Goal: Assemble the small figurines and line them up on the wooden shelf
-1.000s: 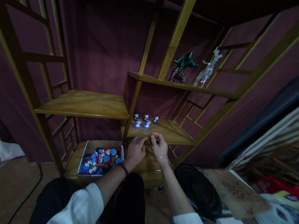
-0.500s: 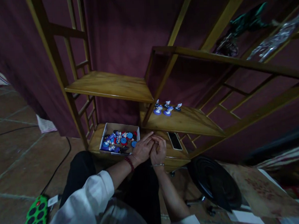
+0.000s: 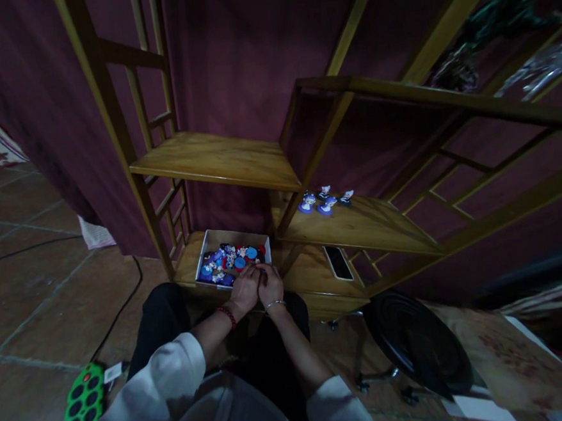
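My left hand (image 3: 245, 290) and my right hand (image 3: 270, 286) are close together at the front right corner of an open white cardboard box (image 3: 235, 238). The fingers of both are curled in and meet at the tips. A tiny purple spot shows between them, but what they hold is too small and hidden to make out. Inside the box lies a jumble of small toy figurines (image 3: 215, 256), blue, purple, red and white, some showing round blue bases. Several similar figurines (image 3: 327, 205) stand upright on the wooden shelf (image 3: 359, 227) to the right.
A smartphone (image 3: 338, 263) lies on the lower board, right of my hands. A higher shelf (image 3: 220, 160) overhangs the box. At the lower right is a round black stool (image 3: 415, 342) on casters. A green power strip (image 3: 83, 404) with a cable rests on the tiled floor at left.
Both hands have moved left and slightly down, from the bare board beside the box to its front right corner. They stay together. The view has shifted a little to the left.
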`<state>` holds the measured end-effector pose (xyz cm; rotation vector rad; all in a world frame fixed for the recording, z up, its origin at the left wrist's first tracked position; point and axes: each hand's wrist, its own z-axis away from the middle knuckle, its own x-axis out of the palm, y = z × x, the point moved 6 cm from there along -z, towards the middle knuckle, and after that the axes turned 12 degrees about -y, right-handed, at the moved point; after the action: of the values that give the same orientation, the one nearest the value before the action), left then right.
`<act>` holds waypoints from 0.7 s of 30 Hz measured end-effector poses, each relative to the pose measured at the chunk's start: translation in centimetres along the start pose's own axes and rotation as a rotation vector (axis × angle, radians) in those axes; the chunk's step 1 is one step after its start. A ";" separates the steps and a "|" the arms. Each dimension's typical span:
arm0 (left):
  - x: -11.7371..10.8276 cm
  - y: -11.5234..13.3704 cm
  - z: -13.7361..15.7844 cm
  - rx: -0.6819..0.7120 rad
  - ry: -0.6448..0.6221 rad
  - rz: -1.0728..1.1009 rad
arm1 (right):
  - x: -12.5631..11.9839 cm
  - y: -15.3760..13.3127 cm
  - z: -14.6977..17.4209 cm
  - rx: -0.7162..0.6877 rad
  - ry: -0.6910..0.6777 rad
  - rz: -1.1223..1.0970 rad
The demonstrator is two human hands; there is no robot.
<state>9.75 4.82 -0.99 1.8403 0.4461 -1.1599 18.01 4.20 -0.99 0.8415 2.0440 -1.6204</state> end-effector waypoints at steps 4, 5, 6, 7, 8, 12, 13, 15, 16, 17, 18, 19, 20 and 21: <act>1.0 -2.4 1.2 -0.134 -0.126 -0.028 | 3.4 1.2 -0.4 0.099 -0.178 0.086; 1.3 -3.0 1.5 -0.156 -0.150 -0.033 | 4.1 1.5 -0.5 0.107 -0.218 0.112; 1.5 -3.5 1.8 -0.176 -0.168 -0.037 | 4.8 1.7 -0.5 0.110 -0.250 0.134; 1.7 -4.1 2.2 -0.192 -0.179 -0.042 | 5.3 2.0 -0.6 0.109 -0.273 0.152; 1.8 -4.7 2.6 -0.210 -0.180 -0.048 | 5.8 2.2 -0.6 0.105 -0.291 0.168; 1.9 -6.3 3.9 -0.227 -0.135 -0.097 | 7.0 3.5 -0.8 0.126 -0.342 0.220; 1.9 -6.6 4.2 -0.220 -0.134 -0.111 | 7.1 3.8 -0.9 0.143 -0.348 0.228; 1.8 -7.0 4.6 -0.224 -0.139 -0.136 | 7.3 4.4 -1.0 0.181 -0.357 0.236; 1.7 -7.1 4.8 -0.234 -0.142 -0.146 | 7.4 4.6 -1.1 0.198 -0.362 0.238; 1.7 -7.3 4.9 -0.247 -0.145 -0.154 | 7.4 4.8 -1.2 0.211 -0.368 0.241; 1.6 -7.4 5.0 -0.260 -0.148 -0.160 | 7.5 4.9 -1.3 0.221 -0.376 0.244; 1.6 -7.6 5.0 -0.272 -0.151 -0.165 | 7.7 5.0 -1.4 0.229 -0.386 0.249; 1.7 -7.7 5.0 -0.278 -0.158 -0.168 | 7.8 5.1 -1.5 0.237 -0.398 0.255; 1.8 -7.8 5.0 -0.278 -0.169 -0.170 | 7.9 5.3 -1.6 0.246 -0.411 0.262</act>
<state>2.64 4.60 -7.16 1.4747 0.6416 -1.2855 15.81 8.23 -9.49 0.7434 1.4155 -1.7427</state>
